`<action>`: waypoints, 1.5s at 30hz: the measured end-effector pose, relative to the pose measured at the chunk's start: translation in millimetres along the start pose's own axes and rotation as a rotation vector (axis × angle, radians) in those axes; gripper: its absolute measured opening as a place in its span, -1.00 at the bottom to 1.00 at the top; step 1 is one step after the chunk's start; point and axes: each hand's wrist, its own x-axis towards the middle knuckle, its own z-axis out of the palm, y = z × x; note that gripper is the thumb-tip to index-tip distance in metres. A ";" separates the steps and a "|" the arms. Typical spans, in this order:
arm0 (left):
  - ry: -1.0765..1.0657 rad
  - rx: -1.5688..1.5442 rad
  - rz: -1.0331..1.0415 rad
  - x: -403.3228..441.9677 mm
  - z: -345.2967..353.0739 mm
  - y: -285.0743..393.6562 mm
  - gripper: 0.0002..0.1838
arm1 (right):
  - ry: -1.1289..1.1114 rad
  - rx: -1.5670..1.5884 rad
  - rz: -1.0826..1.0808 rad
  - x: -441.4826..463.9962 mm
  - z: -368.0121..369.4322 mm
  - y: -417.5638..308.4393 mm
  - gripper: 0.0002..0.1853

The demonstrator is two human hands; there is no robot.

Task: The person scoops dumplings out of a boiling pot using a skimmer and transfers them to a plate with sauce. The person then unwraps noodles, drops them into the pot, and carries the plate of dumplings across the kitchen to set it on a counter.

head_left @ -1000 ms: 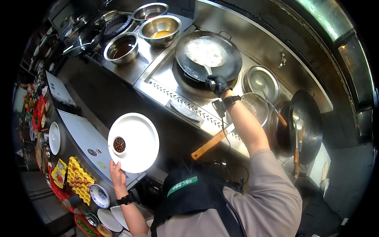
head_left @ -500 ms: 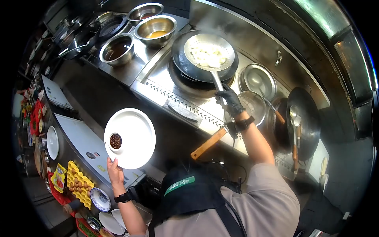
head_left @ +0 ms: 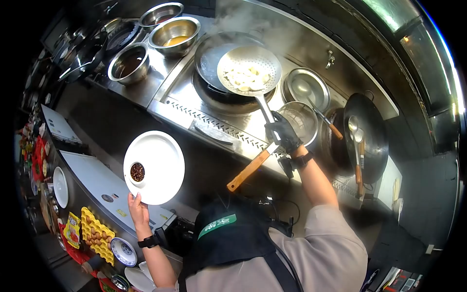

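My left hand (head_left: 138, 210) grips the lower edge of a white plate (head_left: 163, 168), which carries a small round cup of dark reddish bits (head_left: 137, 172) near its left side. My right hand (head_left: 283, 132), in a black glove, is closed round the metal handle of a perforated strainer (head_left: 265, 61). Pale pieces of food (head_left: 247, 78) lie in the strainer. It hangs over the right part of a steaming wok (head_left: 210, 56) on the stove.
Three metal bowls, one with yellow liquid (head_left: 176, 41), stand left of the wok. To the right are a metal basin (head_left: 311, 80), a wooden-handled sieve (head_left: 249, 170) and a large dark wok (head_left: 377, 141). Eggs in a yellow tray (head_left: 90, 221) are at lower left.
The strainer has come up out of the wok and moved right and toward me with the pale food in it. The plate stays in my left hand, slightly further left in view.
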 end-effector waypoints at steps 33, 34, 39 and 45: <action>0.362 -0.274 0.198 -53.6 -109.9 -46.1 -0.82 | -0.323 -0.546 0.159 -225.2 197.7 27.3 -0.38; 0.399 -0.226 0.223 -53.1 -120.0 -58.5 -0.83 | -0.344 -0.565 0.164 -222.4 190.9 35.9 -0.38; 0.497 -0.312 0.196 -129.3 -144.7 -54.5 -0.84 | -0.487 -0.495 0.139 -271.5 217.8 56.3 -0.36; 0.646 -0.397 0.318 -245.3 -160.8 -86.8 -0.78 | -0.767 -0.587 0.275 -295.6 202.8 62.7 -0.37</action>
